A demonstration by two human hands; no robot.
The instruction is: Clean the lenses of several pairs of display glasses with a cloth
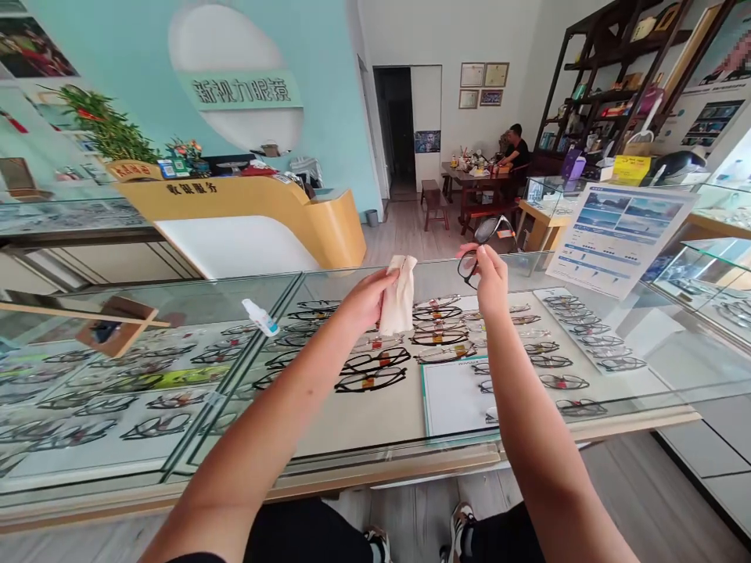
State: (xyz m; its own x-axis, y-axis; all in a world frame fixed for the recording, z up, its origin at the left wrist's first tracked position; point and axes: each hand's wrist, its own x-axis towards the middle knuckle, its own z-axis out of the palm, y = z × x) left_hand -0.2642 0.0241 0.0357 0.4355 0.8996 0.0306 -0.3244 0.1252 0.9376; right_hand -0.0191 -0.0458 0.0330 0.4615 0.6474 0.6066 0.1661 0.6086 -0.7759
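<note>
My left hand [371, 299] grips a cream-coloured cloth [399, 301], which hangs down from the fingers above the glass counter. A short way to the right, my right hand [490, 274] pinches a pair of dark-framed eyeglasses [468, 267]. One lens shows left of my fingers, the other above them, and a small orange tag is by the upper part. The cloth and the glasses are apart. Left of my left hand, a small white spray bottle [260, 317] with a blue label lies on the counter top.
Under the glass of the display counter [364, 438] lie several rows of eyeglasses [372, 379]. A printed sign [619, 234] stands at the right. A wooden stand [117, 324] is at the left. Beyond are a reception desk [246, 199] and a person [516, 148] seated at a table.
</note>
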